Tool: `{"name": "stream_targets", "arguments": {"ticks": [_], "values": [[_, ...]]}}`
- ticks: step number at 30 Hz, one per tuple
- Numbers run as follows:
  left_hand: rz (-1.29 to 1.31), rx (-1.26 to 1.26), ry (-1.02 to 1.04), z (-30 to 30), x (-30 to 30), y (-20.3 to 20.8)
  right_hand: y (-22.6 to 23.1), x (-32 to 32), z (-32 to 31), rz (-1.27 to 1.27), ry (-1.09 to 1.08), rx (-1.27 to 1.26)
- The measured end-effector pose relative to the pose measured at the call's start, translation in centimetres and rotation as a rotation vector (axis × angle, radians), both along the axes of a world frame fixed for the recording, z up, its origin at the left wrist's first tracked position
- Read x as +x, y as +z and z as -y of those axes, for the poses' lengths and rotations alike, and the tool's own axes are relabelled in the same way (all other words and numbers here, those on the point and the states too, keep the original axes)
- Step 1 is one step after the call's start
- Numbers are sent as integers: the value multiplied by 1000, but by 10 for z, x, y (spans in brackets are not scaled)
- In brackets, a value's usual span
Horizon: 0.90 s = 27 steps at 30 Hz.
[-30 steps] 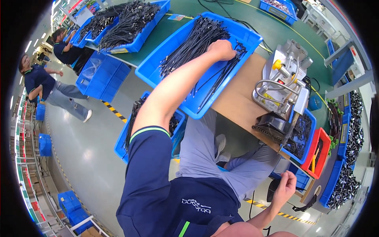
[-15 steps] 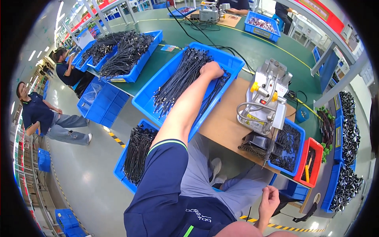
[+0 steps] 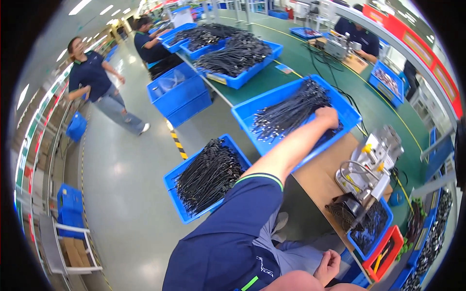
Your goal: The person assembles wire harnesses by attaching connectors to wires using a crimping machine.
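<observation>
My left arm stretches into a blue tray (image 3: 252,119) on the bench. There my left hand (image 3: 327,117) is closed at the end of a thick bundle of black cables (image 3: 291,110); its fingertips are hidden among them. Small shiny tips show at the bundle's near end. Low over my lap, my right hand (image 3: 328,266) has its fingers curled together against the thumb. Anything inside it is too small or hidden to make out. To the right of the tray stands a metal bench machine (image 3: 371,160) with yellow knobs.
A second blue tray of black cables (image 3: 208,177) sits lower, left of my arm. Farther along the bench is another cable-filled tray (image 3: 233,53). Small black parts (image 3: 371,228) fill a blue bin beside a red bin (image 3: 388,252). A person (image 3: 97,77) stands in the aisle; others sit working.
My view has swung left, so the bench things appear farther right and the lower cable tray shows more fully. My left hand stays in the tray; my right hand stays over my lap.
</observation>
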<state>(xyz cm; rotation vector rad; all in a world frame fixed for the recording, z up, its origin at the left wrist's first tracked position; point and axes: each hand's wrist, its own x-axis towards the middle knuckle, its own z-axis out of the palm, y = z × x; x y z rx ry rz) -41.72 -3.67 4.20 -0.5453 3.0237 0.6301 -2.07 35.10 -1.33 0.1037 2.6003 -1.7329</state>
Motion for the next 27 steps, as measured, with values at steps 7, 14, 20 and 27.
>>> {"name": "stream_targets", "arguments": {"ticks": [7,14,20,27], "values": [[-4,74,-50,0,18,-4,19,1,4,55,81,96],[-303,226,-105,-6,11,37,2,3,17,107,109,212],[-571,544,-247,26,45,131,-29,-30,22,98,225,77],[-707,877,-716,-1,194,223,-7,-13,28,143,200,68]]}}
